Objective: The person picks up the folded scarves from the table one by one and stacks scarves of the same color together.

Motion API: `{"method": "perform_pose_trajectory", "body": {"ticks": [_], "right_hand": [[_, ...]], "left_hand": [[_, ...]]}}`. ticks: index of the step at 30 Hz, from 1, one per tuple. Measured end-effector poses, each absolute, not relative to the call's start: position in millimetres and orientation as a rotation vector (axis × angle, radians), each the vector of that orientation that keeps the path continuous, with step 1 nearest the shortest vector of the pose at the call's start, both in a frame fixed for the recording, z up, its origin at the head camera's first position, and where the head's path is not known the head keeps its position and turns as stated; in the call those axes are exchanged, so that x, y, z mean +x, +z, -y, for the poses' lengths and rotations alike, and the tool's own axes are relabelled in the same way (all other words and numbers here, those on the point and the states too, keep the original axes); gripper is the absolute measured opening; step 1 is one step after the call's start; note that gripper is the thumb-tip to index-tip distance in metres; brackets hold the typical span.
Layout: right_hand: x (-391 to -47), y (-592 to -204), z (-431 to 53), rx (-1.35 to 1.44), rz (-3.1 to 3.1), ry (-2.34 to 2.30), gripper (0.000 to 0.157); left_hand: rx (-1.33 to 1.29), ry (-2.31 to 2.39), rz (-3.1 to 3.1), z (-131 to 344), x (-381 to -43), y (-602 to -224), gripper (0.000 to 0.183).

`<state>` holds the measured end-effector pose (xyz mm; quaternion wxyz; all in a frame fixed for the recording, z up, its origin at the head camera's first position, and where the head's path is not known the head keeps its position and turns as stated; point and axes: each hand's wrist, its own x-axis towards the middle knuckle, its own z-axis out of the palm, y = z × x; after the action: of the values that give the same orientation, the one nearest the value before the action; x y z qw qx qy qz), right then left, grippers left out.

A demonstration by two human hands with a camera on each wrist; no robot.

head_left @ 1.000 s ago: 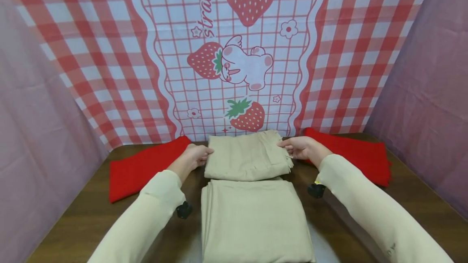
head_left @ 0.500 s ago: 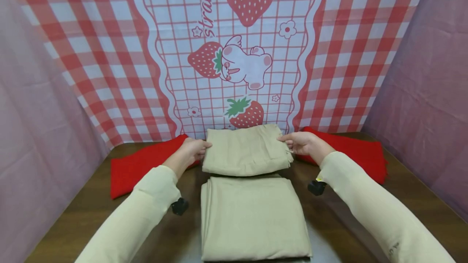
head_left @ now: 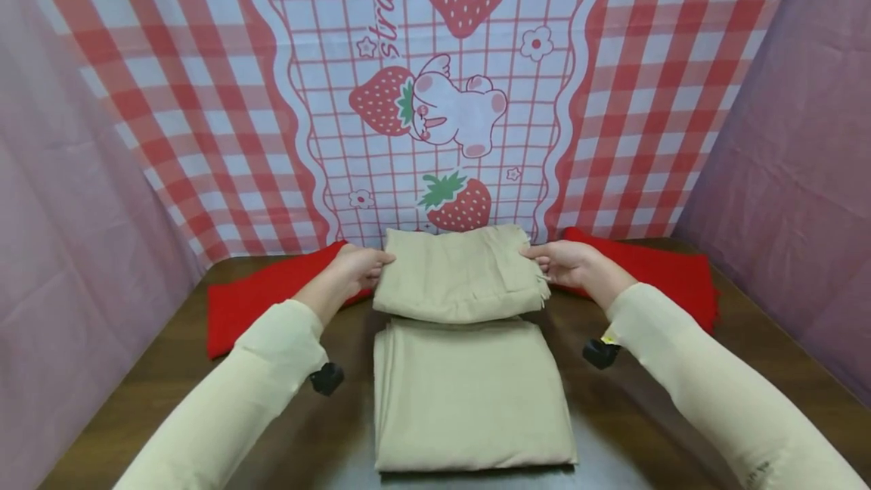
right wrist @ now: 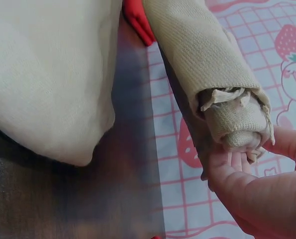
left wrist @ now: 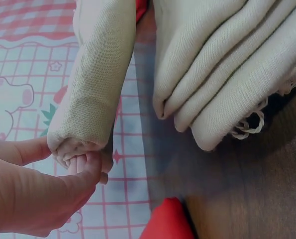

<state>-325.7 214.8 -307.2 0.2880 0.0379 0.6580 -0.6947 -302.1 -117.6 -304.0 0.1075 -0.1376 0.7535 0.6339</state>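
A folded beige fringed scarf (head_left: 456, 271) is held at its two short ends in the head view, in front of the strawberry-print cloth. My left hand (head_left: 354, 267) pinches its left end; in the left wrist view the fingers (left wrist: 85, 172) curl under the rolled-looking layers. At the fringed end my right hand (head_left: 568, 262) grips with the thumb on one side and fingers (right wrist: 232, 167) beneath. Just nearer to me lies a larger folded beige scarf (head_left: 469, 399), its layered edge and twisted fringe showing in the left wrist view.
Red folded cloths lie on the brown wooden table (head_left: 170, 414): one red cloth (head_left: 252, 305) at left, another red cloth (head_left: 667, 274) at right, each partly behind a hand. A strawberry-print checked cloth (head_left: 224, 134) hangs at the back, with pink curtains (head_left: 769, 195) at both sides.
The head view has tilted down slightly, so everything sits higher in it. Both hands keep hold of the fringed scarf, and the wrists have spread a little outward.
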Motion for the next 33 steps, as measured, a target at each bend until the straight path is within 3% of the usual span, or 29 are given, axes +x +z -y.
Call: {"method": "perform_pose_trajectory", "body": {"ticks": [14,21,28,33], "right_hand": [[-297,-299,-217,-0.021,-1.809,-1.883,0.014],[-288,-298,-219,-0.067,-1.808,-1.884,0.023],[-279,-296,-219,-0.071,-1.806,-1.907,0.014],[-273,-294,-220,-0.062,-1.769,-1.931,0.018]], "left_hand": [[-0.327,1.913,-2.191,119,-283,-300,0.046],[-0.263,1.937,-2.128,123,-276,-297,0.048],[-0.217,1.956,-2.100,128,-270,-297,0.048],[-0.194,1.947,-2.111,130,-264,-296,0.047]]}}
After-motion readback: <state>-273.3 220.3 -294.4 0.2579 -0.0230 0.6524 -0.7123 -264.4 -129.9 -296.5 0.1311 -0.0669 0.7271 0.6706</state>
